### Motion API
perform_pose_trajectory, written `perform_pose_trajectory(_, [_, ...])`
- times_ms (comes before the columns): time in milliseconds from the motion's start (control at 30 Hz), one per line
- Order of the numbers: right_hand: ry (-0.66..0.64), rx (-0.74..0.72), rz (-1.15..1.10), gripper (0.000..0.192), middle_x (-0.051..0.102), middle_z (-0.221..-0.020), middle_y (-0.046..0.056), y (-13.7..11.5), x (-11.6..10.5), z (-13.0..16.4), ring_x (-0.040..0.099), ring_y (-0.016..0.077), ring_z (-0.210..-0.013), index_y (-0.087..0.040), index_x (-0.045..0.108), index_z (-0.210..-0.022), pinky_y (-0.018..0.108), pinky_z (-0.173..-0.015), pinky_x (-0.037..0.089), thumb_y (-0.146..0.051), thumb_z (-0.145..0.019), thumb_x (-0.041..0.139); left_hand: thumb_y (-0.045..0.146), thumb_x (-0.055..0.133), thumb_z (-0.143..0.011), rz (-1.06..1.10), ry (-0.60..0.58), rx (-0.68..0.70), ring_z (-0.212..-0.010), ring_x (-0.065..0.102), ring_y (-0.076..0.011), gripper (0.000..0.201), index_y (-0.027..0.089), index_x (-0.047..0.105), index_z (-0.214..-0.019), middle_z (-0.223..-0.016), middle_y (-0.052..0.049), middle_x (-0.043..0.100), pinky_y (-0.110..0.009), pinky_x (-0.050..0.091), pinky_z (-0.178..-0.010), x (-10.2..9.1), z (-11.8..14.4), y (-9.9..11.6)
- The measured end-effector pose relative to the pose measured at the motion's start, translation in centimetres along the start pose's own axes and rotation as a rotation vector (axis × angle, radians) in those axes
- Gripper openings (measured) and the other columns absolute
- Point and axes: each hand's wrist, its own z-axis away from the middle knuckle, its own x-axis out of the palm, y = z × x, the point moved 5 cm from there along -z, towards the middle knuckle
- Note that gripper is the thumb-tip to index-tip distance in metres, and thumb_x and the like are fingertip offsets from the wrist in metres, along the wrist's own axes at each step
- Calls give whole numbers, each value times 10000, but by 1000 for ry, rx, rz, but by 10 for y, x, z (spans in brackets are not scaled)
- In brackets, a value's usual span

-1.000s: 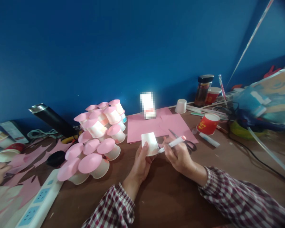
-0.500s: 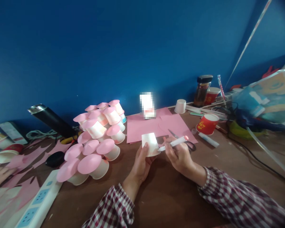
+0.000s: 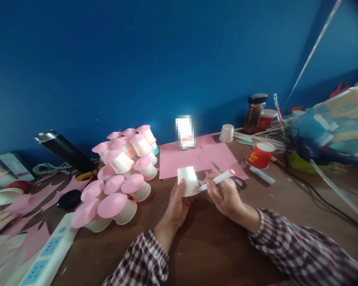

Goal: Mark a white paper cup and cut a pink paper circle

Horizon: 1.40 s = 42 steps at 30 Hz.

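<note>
A white paper cup [image 3: 187, 179] is gripped in my left hand [image 3: 178, 204], its thumb pressed on the cup's side. My right hand [image 3: 226, 194] holds a white marker pen [image 3: 217, 179] with a reddish end cap, and the pen's tip is at or very close to the cup's lower right edge. Behind my right hand lie scissors [image 3: 240, 182], partly covered by it. Pink paper sheets [image 3: 179, 159] lie flat beyond both hands. To the left stand several paper cups topped with pink paper cones [image 3: 113, 205].
At left are a power strip [image 3: 44, 254], pink scraps [image 3: 32, 238], a black flask [image 3: 65, 151] and another person's hand [image 3: 0, 222]. At right are a red paper cup [image 3: 261, 155], a glue stick-like tube [image 3: 261, 175], an upturned white cup [image 3: 226, 133], a jar [image 3: 254, 115] and cables.
Almost nothing differs. The cup in my left hand has shifted very slightly, and the marker pen has tilted a little in my right hand.
</note>
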Motion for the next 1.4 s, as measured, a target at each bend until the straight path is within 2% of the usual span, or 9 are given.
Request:
perform_pose_trajectory(300, [-11, 8, -51, 149, 522, -604, -10, 0, 1, 0, 493, 121, -514, -176, 514, -766, 245, -543, 399, -219, -890, 443, 371, 529, -872, -29, -44, 46, -901, 612, -204, 320, 118, 621, -1046, -981, -99, 667, -342, 453, -858, 1, 1, 3])
perform_pose_trajectory(600, [17, -4, -7, 167, 556, -628, 13, -2, -1, -1, 530, 139, -559, -166, 542, -768, 260, -593, 420, -216, -888, 437, 355, 536, -872, -11, -32, 37, -958, 607, -227, 306, 112, 616, -1041, -1038, -118, 660, -392, 440, -907, 1, -1, 2])
perform_pose_trajectory(933, [70, -14, 56, 178, 578, -654, 22, -2, -5, -1, 544, 154, -592, -172, 543, -776, 263, -596, 414, -227, -897, 425, 360, 552, -862, -37, -34, 23, -960, 611, -228, 315, 114, 636, -1041, -1026, -113, 667, -359, 441, -885, 0, 0, 0])
perform_pose_trajectory(1400, [2, -24, 1, 189, 530, -600, 0, -2, -2, -4, 502, 126, -538, -178, 507, -723, 238, -550, 386, -208, -890, 422, 394, 543, -860, -5, -21, 19, -938, 619, -232, 358, 101, 632, -1044, -1033, -125, 670, -375, 459, -873, 2, 0, 3])
